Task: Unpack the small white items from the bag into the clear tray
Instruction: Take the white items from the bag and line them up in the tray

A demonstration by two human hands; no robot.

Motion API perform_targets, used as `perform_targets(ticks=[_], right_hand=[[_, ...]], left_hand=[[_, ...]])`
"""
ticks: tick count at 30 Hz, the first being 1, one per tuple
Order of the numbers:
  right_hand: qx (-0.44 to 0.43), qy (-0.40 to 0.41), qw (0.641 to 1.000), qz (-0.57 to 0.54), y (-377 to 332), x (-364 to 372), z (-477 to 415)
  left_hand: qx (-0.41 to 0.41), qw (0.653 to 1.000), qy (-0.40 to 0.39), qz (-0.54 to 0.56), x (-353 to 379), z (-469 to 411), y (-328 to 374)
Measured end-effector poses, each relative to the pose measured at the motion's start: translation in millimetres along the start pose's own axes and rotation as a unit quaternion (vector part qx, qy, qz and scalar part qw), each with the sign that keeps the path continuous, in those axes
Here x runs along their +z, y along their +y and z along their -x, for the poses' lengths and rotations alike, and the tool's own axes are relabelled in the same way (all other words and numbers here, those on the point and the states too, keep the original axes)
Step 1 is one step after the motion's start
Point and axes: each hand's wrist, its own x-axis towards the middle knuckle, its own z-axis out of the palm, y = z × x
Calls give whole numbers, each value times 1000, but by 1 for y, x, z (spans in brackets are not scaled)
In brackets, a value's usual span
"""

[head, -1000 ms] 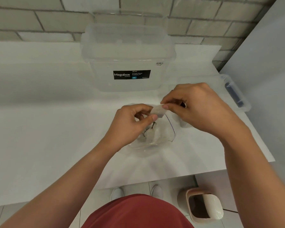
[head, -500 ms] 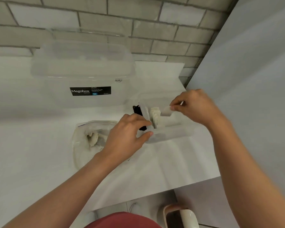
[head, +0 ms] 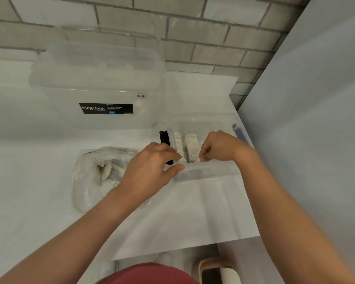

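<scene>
Looking down from the person's own head. Nearest, at six o'clock, is a red garment [head: 150, 273], with one small waste bin [head: 217, 271] on the floor at five o'clock. Two bare forearms reach forward from there over a white table [head: 29, 212].

The left hand [head: 150, 169] is at the near left corner of the one clear tray [head: 207, 171]. Its grip pinches that corner, thumb against the outside of the near wall and fingers curled over the rim. This is probably to stop the light tray sliding while it is filled.

The right hand [head: 219, 146], at three o'clock of the left, dips inside the tray. Its grip is pinched on a single white piece [head: 198, 160] just behind the near wall, at the near end of the right-hand row. It looks as if the piece is being stood on edge like its neighbours.

The small white items [head: 192, 148] already in the tray stand upright in two rows running near to far. They are packed too tightly to count.

One clear bag [head: 94, 175] lies crumpled on the table at nine o'clock of the tray, just beside the left wrist. Several more white pieces show inside, too blurred to count, so the unpacking seems only partly done.

The tray has one black latch [head: 164, 140] on its left wall and one blue latch [head: 239, 132] on its right.

Farther off, at eleven o'clock of the tray, stands one large clear storage box [head: 98, 83] with a black label. Beyond it is a brick wall [head: 193, 37].
</scene>
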Motion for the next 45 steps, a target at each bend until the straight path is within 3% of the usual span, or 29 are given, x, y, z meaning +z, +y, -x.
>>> perform_targets(ticks=[8, 17, 24, 31, 34, 40, 43, 45], right_hand=[[-8, 15, 1000, -20, 2, -14, 3], [7, -96, 995, 25, -9, -14, -2], [21, -30, 998, 46, -7, 13, -16], [42, 16, 999, 7, -11, -6, 2], [31, 111, 993, -22, -21, -17, 28], [-65, 300, 939, -154, -86, 6, 72], [-125, 295, 920, -226, -136, 38, 70], [-150, 239, 929, -239, -167, 62, 61]], left_hand=[[3, 1000, 0, -1, -2, 0, 0], [11, 1000, 3, -9, -3, 0, 1], [20, 1000, 4, -10, -4, 1, 2], [56, 998, -24, 6, -9, 8, -6], [52, 998, 25, 18, -23, 19, -22], [-66, 991, 112, -33, -66, 55, -82], [-106, 984, 127, -72, -77, 72, -106], [-96, 983, 128, -87, -80, 80, -116]])
